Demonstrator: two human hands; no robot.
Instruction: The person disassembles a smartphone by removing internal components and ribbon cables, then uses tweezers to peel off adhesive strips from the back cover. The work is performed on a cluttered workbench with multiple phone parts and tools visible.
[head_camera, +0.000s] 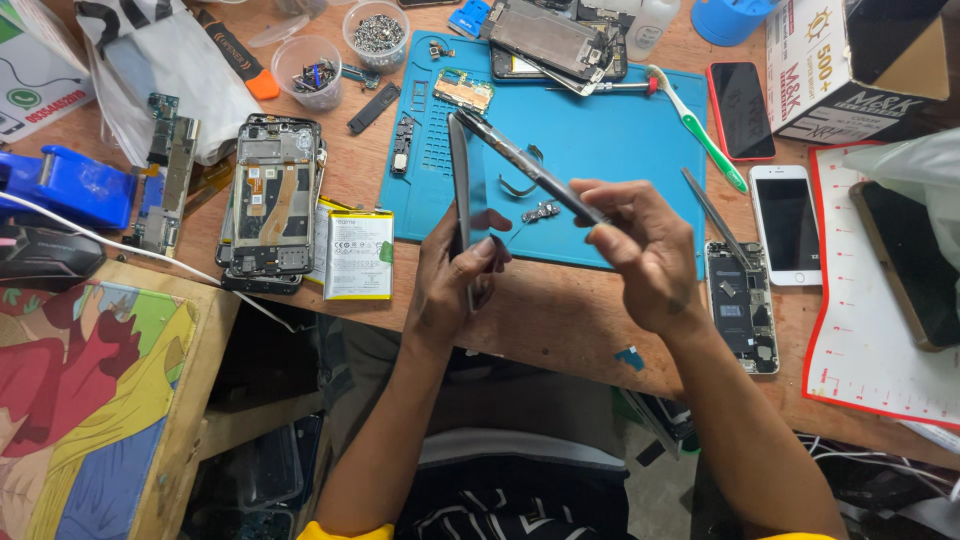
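My left hand (455, 275) grips a phone (461, 180) held edge-on and upright above the front of the blue work mat (610, 150). My right hand (640, 245) pinches a pair of metal tweezers (530, 165), whose tip reaches up-left to the top edge of that phone. A small black flex part (541, 211) and a curved metal piece (515, 188) lie on the mat just behind my hands.
An opened phone frame (270, 205) and a flat battery (357, 254) lie left of the mat. At right lie a bare phone board (742, 305), spare tweezers (715, 215), a white phone (785, 225), a red-edged phone (740, 110) and a green toothbrush (700, 130). Screw cups (375, 35) stand behind.
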